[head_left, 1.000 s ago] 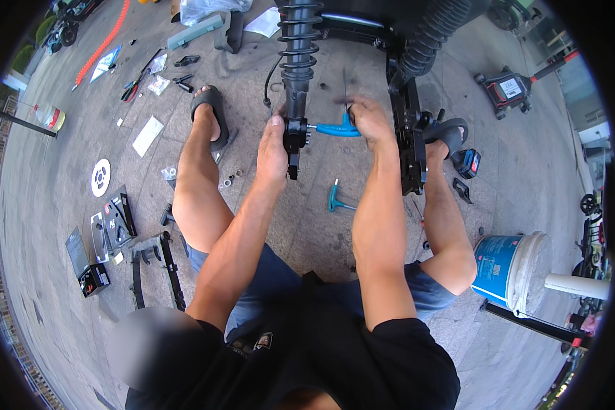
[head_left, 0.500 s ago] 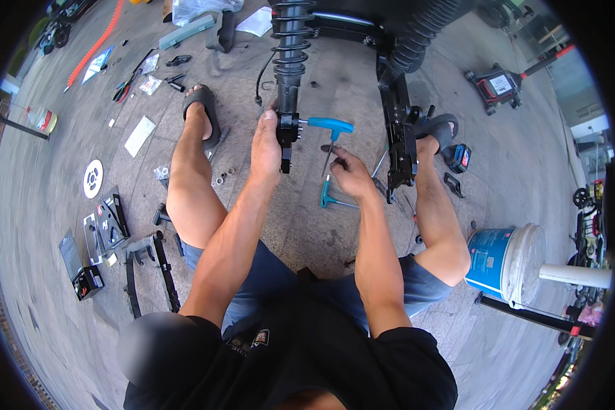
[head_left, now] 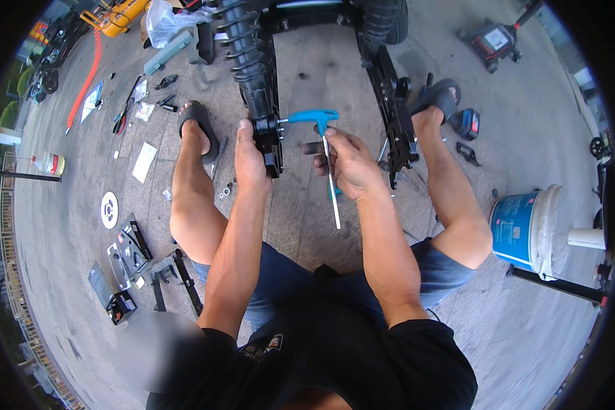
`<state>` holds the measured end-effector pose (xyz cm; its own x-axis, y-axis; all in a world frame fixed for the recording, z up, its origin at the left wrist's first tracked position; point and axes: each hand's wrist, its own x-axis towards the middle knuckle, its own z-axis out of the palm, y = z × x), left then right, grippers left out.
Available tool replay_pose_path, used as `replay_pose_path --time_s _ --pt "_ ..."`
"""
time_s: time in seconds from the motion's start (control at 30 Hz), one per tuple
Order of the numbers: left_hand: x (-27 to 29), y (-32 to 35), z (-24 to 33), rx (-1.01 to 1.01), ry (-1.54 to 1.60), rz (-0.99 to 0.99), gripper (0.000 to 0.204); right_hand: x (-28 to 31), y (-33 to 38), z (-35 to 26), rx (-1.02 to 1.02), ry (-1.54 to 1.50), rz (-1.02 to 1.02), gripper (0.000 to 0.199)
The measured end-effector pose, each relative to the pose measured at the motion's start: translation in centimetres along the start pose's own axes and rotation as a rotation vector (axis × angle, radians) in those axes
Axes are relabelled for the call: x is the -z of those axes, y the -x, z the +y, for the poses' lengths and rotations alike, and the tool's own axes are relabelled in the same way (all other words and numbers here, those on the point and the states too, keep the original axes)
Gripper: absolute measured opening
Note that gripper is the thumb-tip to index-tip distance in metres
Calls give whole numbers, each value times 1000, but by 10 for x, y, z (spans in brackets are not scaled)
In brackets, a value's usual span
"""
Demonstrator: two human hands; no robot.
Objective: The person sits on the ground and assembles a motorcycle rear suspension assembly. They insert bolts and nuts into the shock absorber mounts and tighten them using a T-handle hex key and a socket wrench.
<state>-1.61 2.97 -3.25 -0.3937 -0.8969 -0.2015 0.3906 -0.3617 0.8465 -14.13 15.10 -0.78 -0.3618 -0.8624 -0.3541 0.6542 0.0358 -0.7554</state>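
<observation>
A black coil-spring shock absorber (head_left: 244, 55) comes down from the top, left of centre. My left hand (head_left: 251, 160) is closed round the black clamp (head_left: 269, 140) at its lower end, thumb on top. A blue T-handle hex key (head_left: 311, 117) reaches from the right side of this clamp, its short tip at a bolt there. Its long silver shaft slants down toward me. My right hand (head_left: 352, 164) pinches the key just below the handle, other fingers curled behind the shaft. A second teal-handled tool (head_left: 335, 194) lies on the ground, partly hidden behind my right hand.
A matching black leg (head_left: 393, 116) with a spring stands right of my hands. Farther right are a battery pack (head_left: 466, 124), a floor jack (head_left: 495, 44) and a blue-and-white bucket (head_left: 529, 229). Left on the paving lie pliers (head_left: 121, 121), a white disc (head_left: 109, 210) and opened boxes (head_left: 119, 304).
My right hand has moved up and now grips the hex key near its handle. The key's long shaft has swung up toward me. The whole view has shifted slightly.
</observation>
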Motion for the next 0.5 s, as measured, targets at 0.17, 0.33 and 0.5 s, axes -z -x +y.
replay_pose_path --time_s 0.17,0.33,0.5 --pt "2 2 0 13 36 -15 39 -10 6 -3 -21 -250 -23 25" --pt "-3 7 3 -79 -35 -112 47 -3 -13 7 45 -75 -6 24" --pt "-4 6 4 -68 -99 -89 56 3 -25 29 247 106 49 17"
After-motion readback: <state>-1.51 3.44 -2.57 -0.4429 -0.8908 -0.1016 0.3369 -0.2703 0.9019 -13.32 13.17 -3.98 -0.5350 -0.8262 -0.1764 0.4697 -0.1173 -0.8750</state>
